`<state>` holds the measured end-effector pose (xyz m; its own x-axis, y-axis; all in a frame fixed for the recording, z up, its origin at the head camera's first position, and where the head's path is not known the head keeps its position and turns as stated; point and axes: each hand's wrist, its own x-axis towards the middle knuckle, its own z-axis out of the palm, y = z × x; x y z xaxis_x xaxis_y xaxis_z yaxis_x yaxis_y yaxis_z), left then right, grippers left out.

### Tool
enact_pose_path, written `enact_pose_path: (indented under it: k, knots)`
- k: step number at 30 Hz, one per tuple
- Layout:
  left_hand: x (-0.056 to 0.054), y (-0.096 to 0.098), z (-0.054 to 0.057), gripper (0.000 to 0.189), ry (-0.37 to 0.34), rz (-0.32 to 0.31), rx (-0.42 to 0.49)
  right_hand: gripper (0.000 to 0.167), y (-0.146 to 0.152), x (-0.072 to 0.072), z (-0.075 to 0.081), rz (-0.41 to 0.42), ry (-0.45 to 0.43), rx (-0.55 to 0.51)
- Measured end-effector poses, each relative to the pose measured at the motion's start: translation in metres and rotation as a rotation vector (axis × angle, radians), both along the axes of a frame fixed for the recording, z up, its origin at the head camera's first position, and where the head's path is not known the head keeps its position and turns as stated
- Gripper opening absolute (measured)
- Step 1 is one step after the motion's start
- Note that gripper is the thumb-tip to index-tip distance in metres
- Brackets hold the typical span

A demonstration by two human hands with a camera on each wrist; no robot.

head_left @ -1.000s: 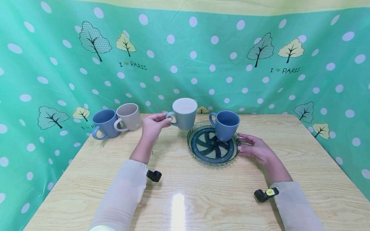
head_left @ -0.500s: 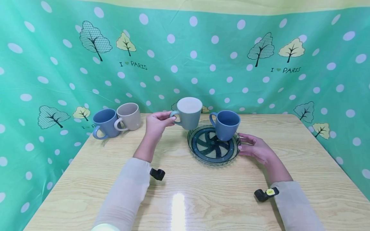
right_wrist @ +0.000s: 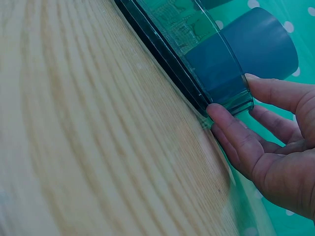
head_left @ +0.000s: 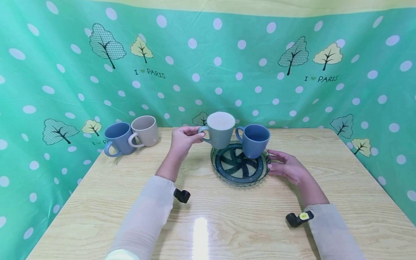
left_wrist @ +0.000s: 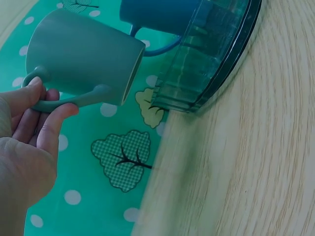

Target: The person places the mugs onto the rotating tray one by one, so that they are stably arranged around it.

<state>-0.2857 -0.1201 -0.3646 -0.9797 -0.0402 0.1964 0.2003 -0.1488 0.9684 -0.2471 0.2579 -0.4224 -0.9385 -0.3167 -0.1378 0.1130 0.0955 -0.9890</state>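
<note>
My left hand [head_left: 183, 142] pinches the handle of a pale green mug [head_left: 221, 131], upright with a whitish inside. The mug hangs over the back left rim of a round, see-through green turntable tray [head_left: 238, 180] with a dark spoked base. A blue mug [head_left: 256, 142] stands in the tray's right half, its handle towards the green mug. At the tray's right side, my right hand [head_left: 287, 168] grips its edge; in the right wrist view one fingertip [right_wrist: 252, 78] meets the rim and another lies by the base. The left wrist view shows the green mug's handle between thumb and fingers.
Another blue mug [head_left: 118, 139] and a beige mug [head_left: 144, 131] stand close together at the table's back left. A green dotted curtain [head_left: 208, 65] hangs behind the wooden table [head_left: 234, 224].
The left hand has carried the green mug to the right, from beside the tray to over its back left rim. My right hand and the tray have stayed in place.
</note>
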Motion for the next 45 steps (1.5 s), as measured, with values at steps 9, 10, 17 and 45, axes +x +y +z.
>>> enact_pose_path:
  k: [9,10,17,45]
  knots:
    - [-0.007,0.008,-0.001,0.028,-0.095,-0.043,-0.039,0.075,0.000,0.001,0.001,-0.002,0.000,0.011]
    - [-0.008,0.008,-0.001,0.028,-0.101,-0.050,-0.041,0.075,-0.001,0.001,0.001,-0.003,-0.001,0.012]
    - [-0.015,0.009,-0.003,0.026,-0.136,-0.096,-0.049,0.075,-0.001,0.001,0.002,-0.004,-0.005,0.013]
    - [-0.031,0.017,-0.031,0.025,-0.263,-0.138,-0.054,0.076,0.001,-0.001,0.001,0.010,-0.016,-0.013]
